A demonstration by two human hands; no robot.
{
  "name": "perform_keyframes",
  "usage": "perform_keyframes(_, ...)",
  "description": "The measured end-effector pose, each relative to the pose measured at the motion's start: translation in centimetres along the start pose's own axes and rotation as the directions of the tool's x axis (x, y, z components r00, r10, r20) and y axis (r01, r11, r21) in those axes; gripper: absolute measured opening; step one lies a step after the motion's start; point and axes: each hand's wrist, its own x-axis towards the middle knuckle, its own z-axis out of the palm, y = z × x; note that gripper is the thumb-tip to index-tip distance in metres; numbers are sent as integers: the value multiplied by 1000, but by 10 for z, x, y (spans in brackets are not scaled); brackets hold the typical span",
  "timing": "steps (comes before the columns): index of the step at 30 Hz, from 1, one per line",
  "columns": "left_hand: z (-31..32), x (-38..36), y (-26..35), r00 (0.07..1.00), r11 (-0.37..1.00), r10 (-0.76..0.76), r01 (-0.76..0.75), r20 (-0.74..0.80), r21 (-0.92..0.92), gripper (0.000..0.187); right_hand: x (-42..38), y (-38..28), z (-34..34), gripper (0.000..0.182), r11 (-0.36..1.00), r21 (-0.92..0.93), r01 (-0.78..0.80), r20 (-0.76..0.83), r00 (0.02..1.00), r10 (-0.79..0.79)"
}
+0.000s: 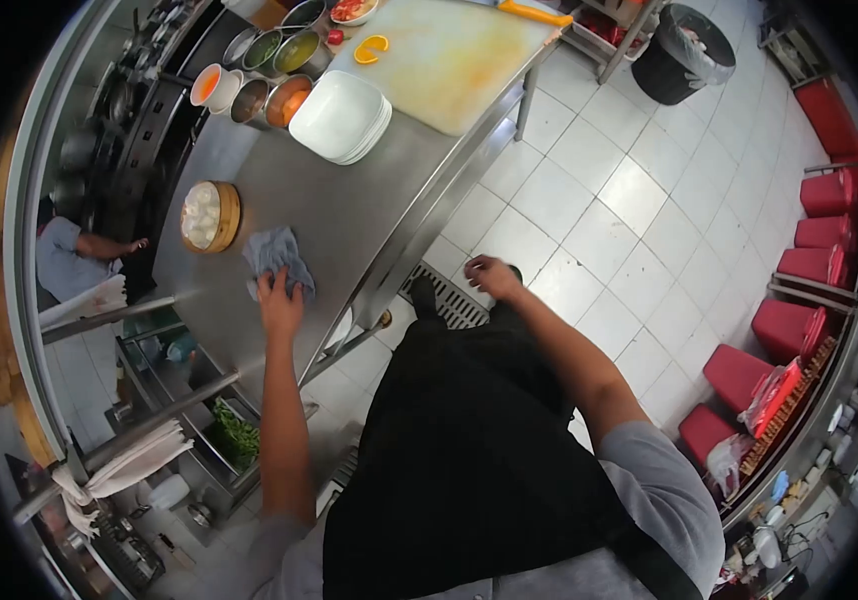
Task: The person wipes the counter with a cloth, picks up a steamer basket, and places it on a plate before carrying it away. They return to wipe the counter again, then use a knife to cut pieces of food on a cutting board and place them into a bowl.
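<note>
In the head view, at far left, a co-worker [77,250] stands past the end of the steel table [354,205]. Next comes a round bamboo steamer [233,217] holding white rounded pieces [201,214]. Just beside it, on the side nearer the wearer, the grey-blue cloth [277,250] lies rumpled on the steel, too bunched to show a clear long axis. The left hand [281,296] is on it, palm down and fingers spread, pointing away from the body; most of the cloth lies ahead of the fingertips. Farther up the table stand the stacked white dishes [341,118], then the cutting board [454,75]. The right hand [492,278], well apart from the cloth, hangs beyond the table edge, its fingers loosely bent; I cannot tell whether they close on anything.
</note>
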Motion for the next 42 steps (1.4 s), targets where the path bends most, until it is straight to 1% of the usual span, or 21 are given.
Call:
perform_keyframes(3,-11,-37,-25,995,994,-97,99,32,-54,42,5,10,64,22,990,-67,123,257,961,-102)
perform_keyframes(5,4,-63,-68,996,996,-76,74,-40,-41,41,-8,-10,100,25,924,-274,266,288,940,-185)
perform_keyframes(7,8,-87,-105,993,994,-106,107,-47,30,44,34,26,153,26,846,-389,364,298,919,-258)
perform_keyframes(8,2,-96,-113,989,989,-146,146,-22,1,45,30,6,163,26,877,-342,338,357,910,-211)
perform_keyframes(9,-3,-103,-118,982,982,-186,186,-28,-16,40,23,-17,171,27,726,-534,434,400,886,-236)
perform_keyframes(10,-8,-107,-132,980,980,-198,198,-9,-36,33,38,-16,191,29,765,-470,440,409,877,-252)
perform_keyframes(11,-17,-103,-133,955,954,-297,297,3,-39,30,33,-34,206,32,815,-458,355,261,930,-258)
perform_keyframes(12,-23,-102,-131,917,916,-398,399,23,-42,31,38,-41,217,32,810,-462,360,239,931,-277)
perform_keyframes(14,-14,-99,-151,939,936,-340,343,-54,80,35,55,-51,242,40,735,-620,275,329,941,-75)
perform_keyframes(16,-6,-88,-198,901,949,-308,270,306,160,38,123,18,291,45,550,-720,424,329,906,-267)
perform_keyframes(18,-33,-79,-200,808,977,-209,197,551,81,38,147,54,316,47,511,-653,559,296,809,-508)
perform_keyframes(22,-60,-45,-224,828,957,-142,256,542,-140,36,124,39,339,47,651,-584,485,278,873,-401)
perform_keyframes(23,-50,-31,-259,877,813,-129,361,464,-457,35,121,37,344,47,662,-578,476,280,878,-387)
perform_keyframes(24,-51,-21,-271,910,563,-153,400,385,-723,34,117,37,349,47,671,-570,474,290,880,-376)
perform_keyframes(25,-47,-11,-278,911,564,-142,396,388,-724,34,115,35,354,47,678,-567,468,291,884,-367)
perform_keyframes(27,-63,23,-249,901,636,-411,392,138,-665,35,115,34,360,47,691,-563,454,289,891,-351)
perform_keyframes(28,-62,36,-248,910,636,-390,375,138,-675,35,116,32,362,47,696,-563,447,281,895,-347)
perform_keyframes(30,-55,60,-251,815,543,-559,500,154,-674,40,122,30,364,47,701,-562,440,292,898,-330)
perform_keyframes(35,-36,91,-254,780,461,-600,520,180,-719,49,133,26,375,47,713,-556,427,310,902,-299)
perform_keyframes(37,-30,97,-250,746,294,-594,551,302,-781,56,135,27,378,47,715,-555,426,315,903,-294)
perform_keyframes(42,-18,108,-258,750,184,-551,537,365,-823,64,142,22,387,47,724,-545,423,316,903,-290)
